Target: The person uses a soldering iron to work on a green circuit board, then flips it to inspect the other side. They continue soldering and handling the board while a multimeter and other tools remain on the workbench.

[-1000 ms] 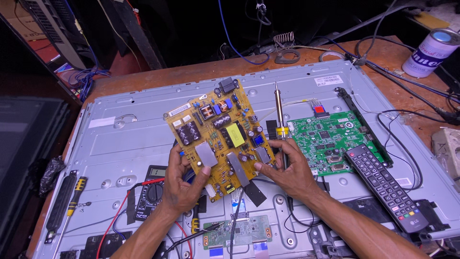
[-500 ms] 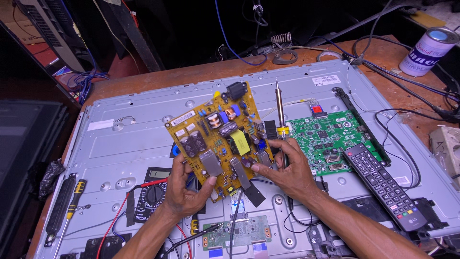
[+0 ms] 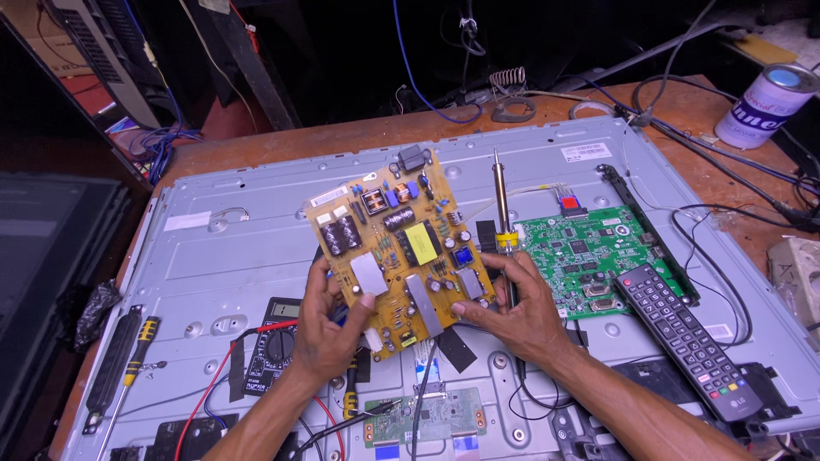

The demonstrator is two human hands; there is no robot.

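Wooden workbench under dim light carries the grey metal back of a flat-panel television (image 3: 256, 256), which fills most of the tabletop. Over the middle of that panel both hands hold a yellow power board (image 3: 401, 248), tilted up toward the camera with its long axis running from the near edge toward the far left corner. The left hand (image 3: 329, 329) is closed on the board's lower left edge, thumb pressed on a silver heat sink; the right hand (image 3: 517, 312) grips the lower right edge, fingers curled on the component side, and a soldering iron (image 3: 501, 201) lies along that hand, its handle under the palm and its tip pointing to the far edge. So the board sits between the hands and just ahead of them, each about equally near. Just right of the right hand a green main board (image 3: 589, 256) is fixed to the panel, and beyond it a black remote control (image 3: 688, 337) lies slanted toward the near right corner. Below the left wrist a multimeter (image 3: 278, 346) with red leads rests on the panel, a small green strip board (image 3: 423, 418) near the front edge, a screwdriver (image 3: 128, 363) at the left edge. A white tin (image 3: 764, 102) stands at the far right corner. Against a second ago the board has been lifted and swung higher, and the left hand has slid lower.
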